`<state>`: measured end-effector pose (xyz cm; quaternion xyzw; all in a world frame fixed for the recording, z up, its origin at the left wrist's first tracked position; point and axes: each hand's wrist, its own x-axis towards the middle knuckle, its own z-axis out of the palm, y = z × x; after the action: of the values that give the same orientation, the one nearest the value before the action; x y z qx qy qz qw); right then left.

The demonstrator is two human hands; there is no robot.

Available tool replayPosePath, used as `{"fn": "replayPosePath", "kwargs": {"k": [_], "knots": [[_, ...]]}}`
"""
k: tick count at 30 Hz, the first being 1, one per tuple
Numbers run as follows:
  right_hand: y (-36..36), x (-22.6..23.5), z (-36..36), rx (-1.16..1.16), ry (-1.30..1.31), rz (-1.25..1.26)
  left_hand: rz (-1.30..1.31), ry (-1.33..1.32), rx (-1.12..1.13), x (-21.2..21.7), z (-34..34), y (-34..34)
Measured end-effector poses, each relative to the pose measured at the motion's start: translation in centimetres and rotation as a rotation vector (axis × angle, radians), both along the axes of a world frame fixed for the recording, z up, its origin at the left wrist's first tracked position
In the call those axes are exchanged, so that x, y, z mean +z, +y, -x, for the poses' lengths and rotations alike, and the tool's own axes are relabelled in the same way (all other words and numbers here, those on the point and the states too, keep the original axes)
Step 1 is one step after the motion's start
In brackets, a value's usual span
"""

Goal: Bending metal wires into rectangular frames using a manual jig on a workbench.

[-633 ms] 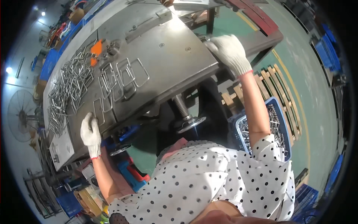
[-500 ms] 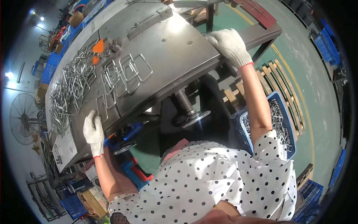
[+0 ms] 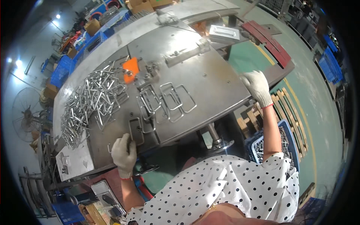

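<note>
While gloved, left hand (image 3: 123, 153) beside wire loop (image 3: 135, 131)

The floor (image 3: 300, 108) is green with a yellow line (image 3: 296, 101) on it. Blue crates (image 3: 62, 71) stand at the back, a round fan (image 3: 26, 114) stands on the left, and bright lights (image 3: 18, 63) shine above it.

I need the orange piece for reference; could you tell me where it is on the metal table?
The orange piece lies upper left of centre, between the pile of bent wire parts and the wire loops.
</note>
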<state>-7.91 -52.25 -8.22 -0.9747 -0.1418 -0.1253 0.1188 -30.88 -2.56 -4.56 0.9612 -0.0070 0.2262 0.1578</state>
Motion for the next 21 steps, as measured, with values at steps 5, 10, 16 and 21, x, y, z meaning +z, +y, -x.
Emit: {"fn": "replayPosePath", "kwargs": {"k": [5, 10, 16, 21], "knots": [[0.1, 0.1, -0.6, -0.01, -0.01, 0.063, -0.025, -0.067, -0.021, -0.5, -0.4, 0.2], [0.4, 0.2, -1.0, -0.031, 0.024, -0.002, -0.124, -0.2, -0.025, -2.6, -0.2, 1.1], [-0.1, -0.3, -1.0, -0.024, 0.018, -0.036, -0.122, -0.068, 0.088, -2.4, -0.4, 0.8], [0.1, 0.0, -0.9, -0.039, 0.02, -0.034, -0.13, -0.09, 0.088, -3.0, -0.2, 1.3]]}}
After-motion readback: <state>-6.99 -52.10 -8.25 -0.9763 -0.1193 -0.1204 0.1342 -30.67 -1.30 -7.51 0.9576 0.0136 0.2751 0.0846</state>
